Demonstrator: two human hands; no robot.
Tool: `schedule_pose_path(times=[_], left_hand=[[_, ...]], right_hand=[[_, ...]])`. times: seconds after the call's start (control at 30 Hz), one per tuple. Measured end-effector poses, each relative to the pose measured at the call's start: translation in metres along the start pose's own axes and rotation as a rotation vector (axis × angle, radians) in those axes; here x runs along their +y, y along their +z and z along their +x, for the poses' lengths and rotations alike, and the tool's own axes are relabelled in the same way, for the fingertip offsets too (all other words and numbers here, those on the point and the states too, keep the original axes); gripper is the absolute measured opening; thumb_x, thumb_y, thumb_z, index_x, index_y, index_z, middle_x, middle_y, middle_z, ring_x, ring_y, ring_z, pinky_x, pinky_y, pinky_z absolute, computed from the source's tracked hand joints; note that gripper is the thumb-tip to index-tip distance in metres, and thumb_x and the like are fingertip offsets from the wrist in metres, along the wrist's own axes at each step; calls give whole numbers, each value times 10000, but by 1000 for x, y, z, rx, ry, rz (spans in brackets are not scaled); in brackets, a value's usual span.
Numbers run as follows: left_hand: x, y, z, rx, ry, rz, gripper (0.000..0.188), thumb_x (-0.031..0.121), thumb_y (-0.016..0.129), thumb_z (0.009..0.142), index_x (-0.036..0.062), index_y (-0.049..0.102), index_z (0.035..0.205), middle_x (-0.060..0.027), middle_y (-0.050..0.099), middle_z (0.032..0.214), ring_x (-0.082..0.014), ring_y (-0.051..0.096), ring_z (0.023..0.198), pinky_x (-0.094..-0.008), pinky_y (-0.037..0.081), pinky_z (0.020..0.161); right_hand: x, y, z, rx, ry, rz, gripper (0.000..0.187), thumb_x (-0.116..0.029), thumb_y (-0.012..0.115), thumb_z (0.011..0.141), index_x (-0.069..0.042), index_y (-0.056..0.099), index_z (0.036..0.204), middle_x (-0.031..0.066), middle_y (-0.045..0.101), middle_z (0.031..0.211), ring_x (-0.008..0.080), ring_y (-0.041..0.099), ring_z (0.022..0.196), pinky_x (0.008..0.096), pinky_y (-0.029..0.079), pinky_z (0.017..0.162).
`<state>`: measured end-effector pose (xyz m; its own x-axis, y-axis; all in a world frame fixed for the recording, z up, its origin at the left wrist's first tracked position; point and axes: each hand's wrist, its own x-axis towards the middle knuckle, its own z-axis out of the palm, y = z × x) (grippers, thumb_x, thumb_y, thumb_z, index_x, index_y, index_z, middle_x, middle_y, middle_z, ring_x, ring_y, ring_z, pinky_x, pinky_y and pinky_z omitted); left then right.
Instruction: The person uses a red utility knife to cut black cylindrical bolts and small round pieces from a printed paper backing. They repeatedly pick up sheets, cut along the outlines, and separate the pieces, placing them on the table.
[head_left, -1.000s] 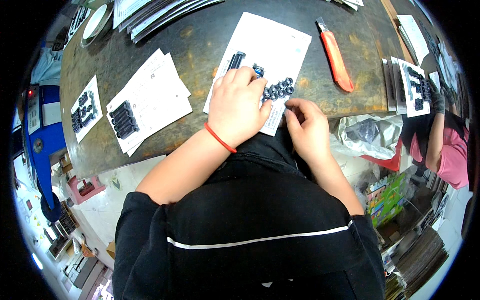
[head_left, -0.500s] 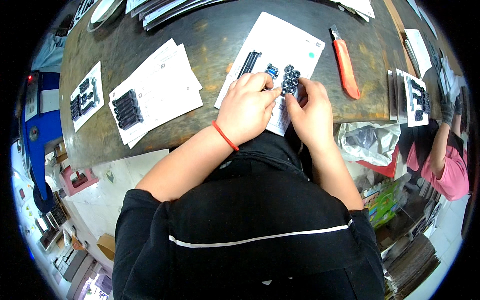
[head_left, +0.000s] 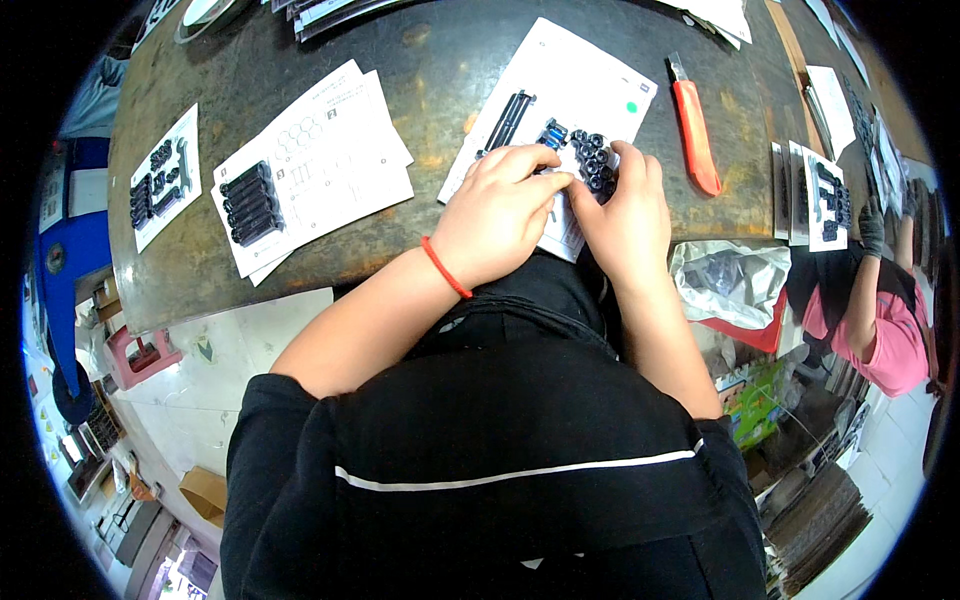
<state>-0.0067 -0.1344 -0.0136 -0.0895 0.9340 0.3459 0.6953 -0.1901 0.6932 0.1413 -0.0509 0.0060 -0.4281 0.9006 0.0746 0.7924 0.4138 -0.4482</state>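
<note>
Currently, a cluster of black nuts point(head_left: 597, 160) is lying on a white card point(head_left: 590, 70) at the near edge of the dark table point(head_left: 430, 90). The left hand point(head_left: 505, 205) is resting over the card with bent fingers, its fingertips reaching toward the nuts; whether it is grasping anything cannot be told. The right hand point(head_left: 627, 215) is bordering the cluster on the right, thumb and forefinger standing apart around it; a firm hold cannot be confirmed. Long black bolts point(head_left: 507, 120) are lying on the card beyond the left hand, and blue-and-black hardware point(head_left: 553, 134) is sitting between bolts and nuts. An orange utility knife point(head_left: 696, 140) is lying right of the card.
</note>
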Motion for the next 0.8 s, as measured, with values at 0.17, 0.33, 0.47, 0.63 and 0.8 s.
schedule_pose_path(times=[0.17, 0.33, 0.47, 0.63, 0.8], left_hand=[[-4, -11, -10, 5, -23, -55, 262, 51, 651, 809, 51, 694, 1067, -114, 624, 1151, -312, 575, 1080, -399, 444, 954], [-8, -9, -14, 32, -6, -64, 247, 44, 659, 796, 57, 700, 1039, -105, 636, 1111, -304, 589, 1048, -395, 456, 930], [-10, -7, -15, 41, 1, -47, 227, 41, 661, 786, 55, 702, 1009, -99, 640, 1100, -299, 595, 1033, -395, 461, 919], [-10, -6, -14, 40, 9, -41, 213, 34, 660, 780, 53, 705, 987, -100, 642, 1092, -298, 599, 1018, -396, 465, 911], [-10, -7, -13, 55, 17, -47, 200, 29, 657, 784, 49, 706, 978, -97, 649, 1080, -287, 605, 995, -390, 468, 890]], right_hand=[[-1, 11, 4, 100, -22, -89, 457, -276, 764, 773, -35, 612, 1132, 176, 583, 1079, 361, 592, 1009, 442, 516, 825], [6, 11, 4, 117, -35, -46, 365, -239, 746, 791, -37, 651, 1079, 135, 604, 1045, 341, 585, 1027, 432, 505, 841], [13, 10, 6, 90, 15, 37, 338, -209, 750, 760, -12, 688, 1028, 145, 625, 1001, 333, 606, 983, 423, 508, 846], [22, 9, 9, 122, 9, 214, 322, -174, 778, 732, 8, 701, 986, 130, 645, 920, 278, 643, 826, 365, 524, 759], [37, 11, 13, 49, 233, 745, 285, -124, 793, 775, 28, 693, 994, 31, 638, 853, 108, 590, 731, 252, 485, 658]])
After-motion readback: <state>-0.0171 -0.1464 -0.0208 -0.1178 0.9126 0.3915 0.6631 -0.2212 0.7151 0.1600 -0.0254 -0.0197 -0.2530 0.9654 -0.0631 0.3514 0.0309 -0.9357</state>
